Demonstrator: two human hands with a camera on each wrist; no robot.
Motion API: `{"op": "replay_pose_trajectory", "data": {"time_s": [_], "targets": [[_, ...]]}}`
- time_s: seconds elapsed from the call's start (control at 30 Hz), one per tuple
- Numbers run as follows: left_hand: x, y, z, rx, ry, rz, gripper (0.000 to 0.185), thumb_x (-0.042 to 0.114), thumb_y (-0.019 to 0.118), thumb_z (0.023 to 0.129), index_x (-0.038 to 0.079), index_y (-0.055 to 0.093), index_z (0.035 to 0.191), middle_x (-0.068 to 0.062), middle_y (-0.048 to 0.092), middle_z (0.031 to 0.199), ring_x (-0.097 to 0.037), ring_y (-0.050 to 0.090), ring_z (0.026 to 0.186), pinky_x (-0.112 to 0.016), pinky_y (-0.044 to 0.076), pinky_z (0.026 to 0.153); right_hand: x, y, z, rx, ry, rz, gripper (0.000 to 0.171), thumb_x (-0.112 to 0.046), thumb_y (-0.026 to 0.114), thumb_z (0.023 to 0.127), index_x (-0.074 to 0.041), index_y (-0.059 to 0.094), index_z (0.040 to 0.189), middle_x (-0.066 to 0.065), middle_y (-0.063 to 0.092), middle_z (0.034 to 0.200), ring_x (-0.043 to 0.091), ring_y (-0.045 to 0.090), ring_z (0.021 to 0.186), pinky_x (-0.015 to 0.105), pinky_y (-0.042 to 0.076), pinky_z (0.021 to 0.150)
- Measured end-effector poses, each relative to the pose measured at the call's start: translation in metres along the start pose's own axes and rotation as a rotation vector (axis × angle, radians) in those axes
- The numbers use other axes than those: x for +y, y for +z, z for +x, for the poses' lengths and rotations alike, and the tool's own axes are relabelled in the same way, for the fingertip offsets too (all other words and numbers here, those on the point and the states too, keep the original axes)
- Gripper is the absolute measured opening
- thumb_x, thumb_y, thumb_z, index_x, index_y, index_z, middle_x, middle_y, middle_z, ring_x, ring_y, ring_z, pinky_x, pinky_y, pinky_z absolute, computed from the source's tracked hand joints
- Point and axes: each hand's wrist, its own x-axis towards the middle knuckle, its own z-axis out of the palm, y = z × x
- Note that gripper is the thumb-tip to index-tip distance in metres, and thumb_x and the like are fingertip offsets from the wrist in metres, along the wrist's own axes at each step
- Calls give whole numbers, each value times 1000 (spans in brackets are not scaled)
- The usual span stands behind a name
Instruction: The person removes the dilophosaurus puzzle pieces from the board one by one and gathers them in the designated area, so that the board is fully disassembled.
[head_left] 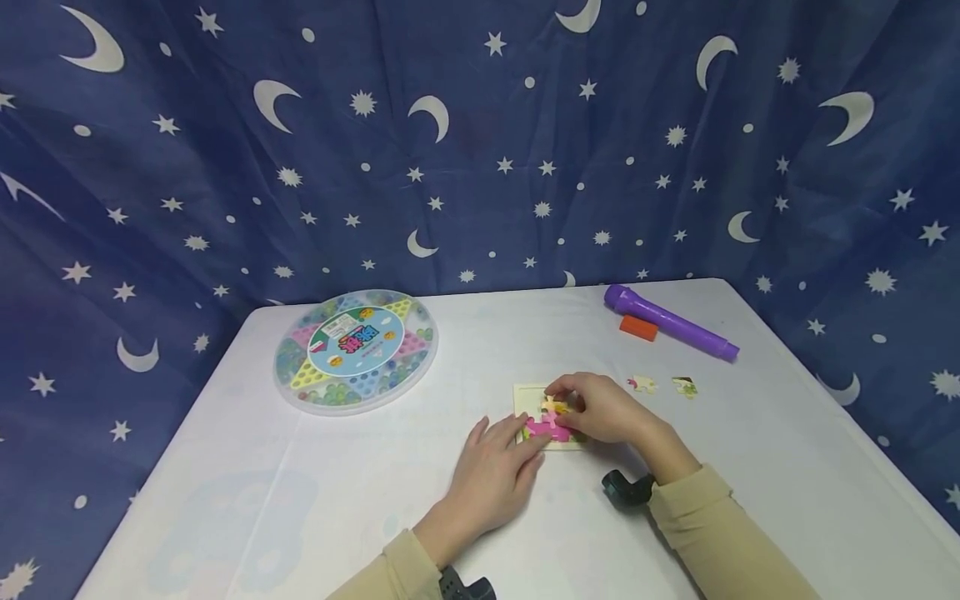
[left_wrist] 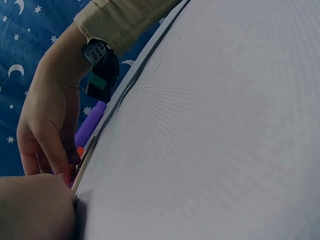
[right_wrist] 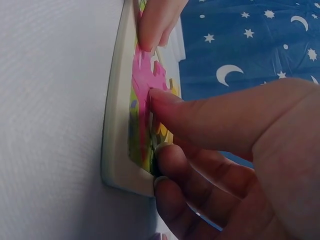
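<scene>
The right hand, just right of centre in the lower half of the head view, has its fingers curled down onto the puzzle tray, thumb and fingertips pinching at a pink puzzle piece that lies in the tray; the right wrist view shows the thumb pressed on the pink piece's edge, though whether the piece is fully seated is hard to tell from that angle. The left hand, below and left of the tray, lies flat on the worktop with fingers straight and slightly spread, its fingertips touching the tray's near left edge and holding nothing. The small cream tray sits near the middle of the white worktop. Just right of the hands, two loose puzzle pieces lie side by side, apart from the tray. Farther up and right, a purple flashlight lies at a slant with an orange block just beside it. At centre left, a round clear-lidded marble game box rests near the worktop's far edge. A blue curtain printed with moons and stars fills the upper frame.
</scene>
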Motion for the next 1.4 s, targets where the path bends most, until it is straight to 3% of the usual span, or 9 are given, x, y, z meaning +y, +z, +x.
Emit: {"op": "replay_pose_trajectory", "data": {"time_s": [0.6, 1.07, 1.4], "targets": [[0, 0, 0, 16, 6, -3, 32, 35, 51, 93, 29, 61, 123, -6, 52, 131, -23, 43, 124, -57, 25, 101, 2, -2, 1, 14, -18, 32, 36, -17, 80, 73, -27, 61, 103, -7, 59, 92, 16, 54, 76, 25, 50, 64], [-1, 1, 0, 28, 16, -6, 31, 34, 53, 92, 30, 62, 121, -6, 53, 130, -22, 45, 123, -57, 27, 100, 5, -3, -1, 13, -29, 93, 19, -21, 70, 83, -25, 61, 99, -6, 59, 87, 17, 54, 74, 27, 49, 61], [-2, -1, 3, 91, 39, -16, 27, 32, 57, 90, 26, 67, 114, -7, 57, 124, -22, 49, 119, -57, 30, 98, 4, -8, 0, 12, -48, 116, 16, -27, 68, 85, -26, 60, 99, -5, 60, 84, 18, 55, 70, 30, 49, 57]]}}
